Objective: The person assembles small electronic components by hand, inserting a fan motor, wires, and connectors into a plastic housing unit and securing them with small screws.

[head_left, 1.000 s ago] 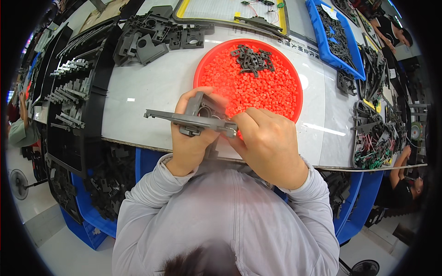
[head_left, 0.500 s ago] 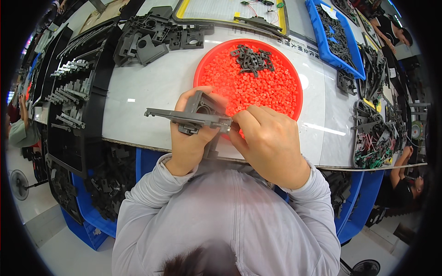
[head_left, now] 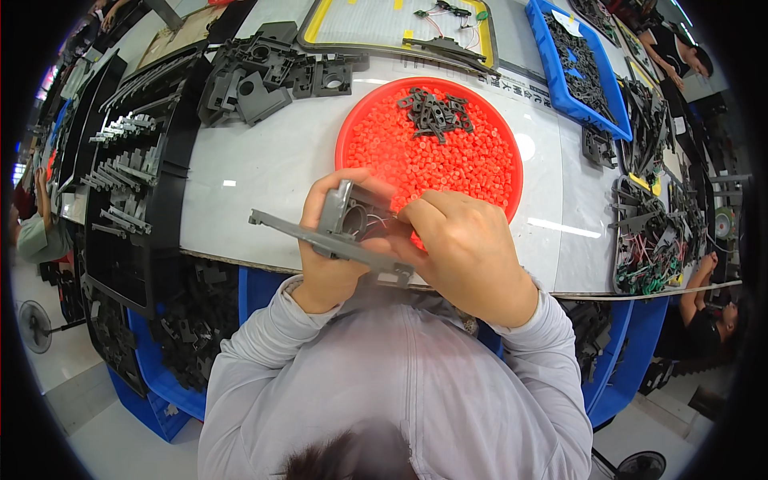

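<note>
My left hand is closed around a dark grey plastic housing that has a round opening and a long flat arm. The arm slants down from upper left to lower right. Thin pale wires run from beside the opening toward the fingertips of my right hand. Those right fingers are pinched at the wires, close against the housing, and their tips are partly hidden. Just beyond both hands stands a round red basin full of small red plastic caps, with several small dark clips on top.
Grey plastic housings are piled at the far left, near a black rack of slim parts. A yellow-edged tray lies at the back. To the right are a blue bin and a tray of wired parts. Co-workers sit farther off.
The housing has turned in my left hand: its right end has swung down toward me, and the round opening and wires now show. My right fingers have shifted from its end to the wires.
</note>
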A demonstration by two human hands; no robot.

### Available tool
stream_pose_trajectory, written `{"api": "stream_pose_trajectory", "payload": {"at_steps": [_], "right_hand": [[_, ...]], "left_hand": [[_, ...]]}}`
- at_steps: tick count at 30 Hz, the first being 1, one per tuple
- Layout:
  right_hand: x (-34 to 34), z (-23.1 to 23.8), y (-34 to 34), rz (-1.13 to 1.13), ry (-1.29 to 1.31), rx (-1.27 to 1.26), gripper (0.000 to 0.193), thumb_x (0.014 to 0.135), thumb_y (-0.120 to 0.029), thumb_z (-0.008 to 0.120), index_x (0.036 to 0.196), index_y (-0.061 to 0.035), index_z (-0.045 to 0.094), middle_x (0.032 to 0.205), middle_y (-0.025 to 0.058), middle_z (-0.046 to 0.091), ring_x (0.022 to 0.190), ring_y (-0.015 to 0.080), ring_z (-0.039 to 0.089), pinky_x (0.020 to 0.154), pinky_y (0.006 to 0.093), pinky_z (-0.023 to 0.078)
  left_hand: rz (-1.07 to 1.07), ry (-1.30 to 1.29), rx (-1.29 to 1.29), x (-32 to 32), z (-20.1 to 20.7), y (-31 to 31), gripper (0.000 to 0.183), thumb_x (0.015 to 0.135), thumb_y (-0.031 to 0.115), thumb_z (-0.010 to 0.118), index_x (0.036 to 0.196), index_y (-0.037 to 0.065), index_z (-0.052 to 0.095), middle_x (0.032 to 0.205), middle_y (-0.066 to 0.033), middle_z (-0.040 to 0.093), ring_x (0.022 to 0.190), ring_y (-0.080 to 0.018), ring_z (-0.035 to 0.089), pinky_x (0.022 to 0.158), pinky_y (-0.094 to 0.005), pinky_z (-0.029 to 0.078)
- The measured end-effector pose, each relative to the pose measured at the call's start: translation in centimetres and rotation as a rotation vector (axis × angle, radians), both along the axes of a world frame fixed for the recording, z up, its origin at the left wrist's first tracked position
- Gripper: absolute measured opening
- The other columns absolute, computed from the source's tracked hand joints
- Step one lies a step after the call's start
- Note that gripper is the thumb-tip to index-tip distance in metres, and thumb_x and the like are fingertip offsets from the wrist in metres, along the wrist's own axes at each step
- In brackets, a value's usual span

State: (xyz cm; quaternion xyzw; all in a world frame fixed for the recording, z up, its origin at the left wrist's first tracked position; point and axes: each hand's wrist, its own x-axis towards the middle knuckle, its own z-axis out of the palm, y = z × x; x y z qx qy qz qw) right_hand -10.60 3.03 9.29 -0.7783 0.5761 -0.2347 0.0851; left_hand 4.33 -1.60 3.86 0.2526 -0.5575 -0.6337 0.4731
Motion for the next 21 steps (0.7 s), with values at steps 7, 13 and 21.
{"api": "stream_pose_trajectory", "payload": {"at_steps": [7, 13, 21], "right_hand": [[-0.4, 0.2, -0.4, 0.019, -0.049, 0.036, 0.015, 0.068, -0.01, 0.063, 0.074, -0.0014, 0.052, 0.066, 0.0093, 0.054, 0.064, 0.0258, 0.058, 0.054, 0.0359, 0.046], [-0.4, -0.1, -0.4, 0.066, -0.048, 0.029, 0.017, 0.064, -0.007, 0.063, 0.075, -0.0002, 0.052, 0.068, 0.0114, 0.055, 0.066, 0.0274, 0.058, 0.056, 0.0363, 0.047], [-0.1, -2.0, -0.5, 0.017, -0.249, -0.005, 0.02, 0.067, -0.014, 0.069, 0.077, -0.0021, 0.055, 0.071, 0.011, 0.055, 0.065, 0.0274, 0.056, 0.055, 0.0374, 0.045]], "left_hand": [[-0.049, 0.158, 0.035, 0.2, -0.8, -0.1, 0.077, 0.068, 0.034, 0.079, 0.122, -0.002, 0.036, 0.109, -0.0144, 0.055, 0.098, -0.0195, 0.056, 0.086, -0.0306, 0.047], [-0.058, 0.121, 0.03, 0.6, -1.1, 0.2, 0.08, 0.067, 0.036, 0.079, 0.122, -0.001, 0.035, 0.11, -0.0143, 0.054, 0.1, -0.0196, 0.055, 0.086, -0.0311, 0.046], [-0.061, 0.066, -0.219, 1.1, -2.1, -0.1, 0.079, 0.064, 0.032, 0.082, 0.12, 0.002, 0.035, 0.11, -0.0163, 0.051, 0.104, -0.0244, 0.052, 0.089, -0.0346, 0.045]]}}
